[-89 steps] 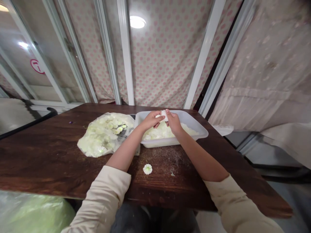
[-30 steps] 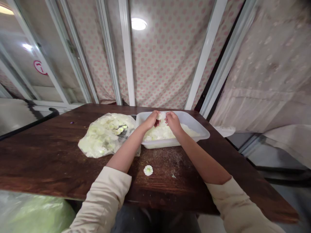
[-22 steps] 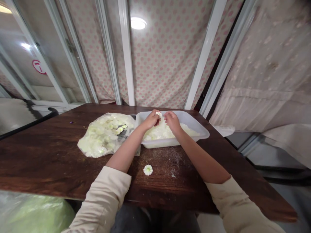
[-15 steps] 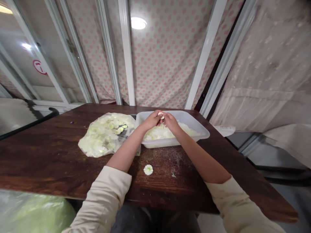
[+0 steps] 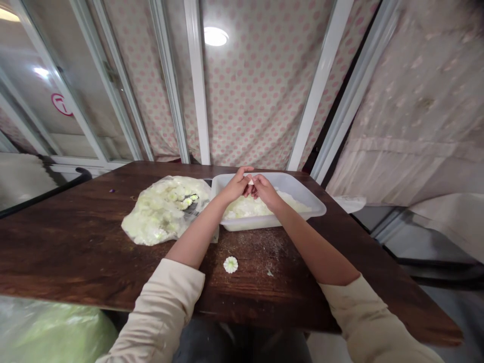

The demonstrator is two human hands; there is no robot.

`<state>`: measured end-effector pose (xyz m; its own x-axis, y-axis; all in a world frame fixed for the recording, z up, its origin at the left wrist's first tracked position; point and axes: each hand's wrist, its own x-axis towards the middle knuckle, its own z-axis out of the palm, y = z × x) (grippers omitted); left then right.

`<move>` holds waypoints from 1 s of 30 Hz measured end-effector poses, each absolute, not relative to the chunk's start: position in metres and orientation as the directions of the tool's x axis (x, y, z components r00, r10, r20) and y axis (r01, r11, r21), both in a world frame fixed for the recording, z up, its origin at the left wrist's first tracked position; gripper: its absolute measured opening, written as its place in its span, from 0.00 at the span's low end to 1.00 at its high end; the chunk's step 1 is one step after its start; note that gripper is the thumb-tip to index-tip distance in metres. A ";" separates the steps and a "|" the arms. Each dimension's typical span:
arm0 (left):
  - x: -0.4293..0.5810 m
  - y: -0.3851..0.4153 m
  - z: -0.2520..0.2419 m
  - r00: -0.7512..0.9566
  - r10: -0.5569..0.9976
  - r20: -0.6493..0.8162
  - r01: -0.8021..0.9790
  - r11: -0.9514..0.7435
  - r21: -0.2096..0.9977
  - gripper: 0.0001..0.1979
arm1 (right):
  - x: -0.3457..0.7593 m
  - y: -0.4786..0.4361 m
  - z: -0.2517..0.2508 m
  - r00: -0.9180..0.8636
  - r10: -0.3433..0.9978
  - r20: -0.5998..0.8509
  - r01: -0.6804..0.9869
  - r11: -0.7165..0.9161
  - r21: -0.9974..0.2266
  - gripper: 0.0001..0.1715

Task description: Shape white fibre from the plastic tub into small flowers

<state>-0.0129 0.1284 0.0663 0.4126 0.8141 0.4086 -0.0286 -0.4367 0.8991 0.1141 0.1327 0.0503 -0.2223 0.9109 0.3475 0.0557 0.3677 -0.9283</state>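
As the curled left hand (image 5: 236, 185) and right hand (image 5: 265, 192) pinch a small white piece (image 5: 250, 181) over the plastic tub (image 5: 302, 205), its pale mound (image 5: 249, 207) and the plump plastic bag (image 5: 162, 212) at left remain well stocked, with one white flower (image 5: 230, 264) alone on the wooden table (image 5: 75, 242) below.

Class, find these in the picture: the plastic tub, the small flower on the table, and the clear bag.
plastic tub (image 5: 266, 225), head view, front wall
small flower (image 5: 230, 264), head view, centre
clear bag (image 5: 161, 214), head view, middle of the bag

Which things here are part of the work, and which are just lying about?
In use: left hand, right hand, small white piece pinched between them, clear rectangular plastic tub of pale flower-like pieces.
Lying about: clear plastic bag of pale green pieces, single white-green flower shape on the dark wooden table.
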 end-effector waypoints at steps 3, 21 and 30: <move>-0.012 0.128 0.067 0.384 0.850 0.361 0.008 -0.395 0.919 0.09 | 0.115 0.133 0.050 -0.228 0.879 0.419 -0.027 0.425 -0.905 0.21; -0.015 0.133 0.069 0.284 0.853 0.438 0.051 -0.469 0.882 0.10 | 0.114 0.130 0.052 -0.269 0.878 0.396 0.033 0.419 -0.907 0.25; -0.018 0.134 0.072 0.019 0.835 0.551 0.232 -0.539 0.809 0.11 | 0.116 0.135 0.050 -0.213 0.858 0.467 0.026 0.483 -0.875 0.19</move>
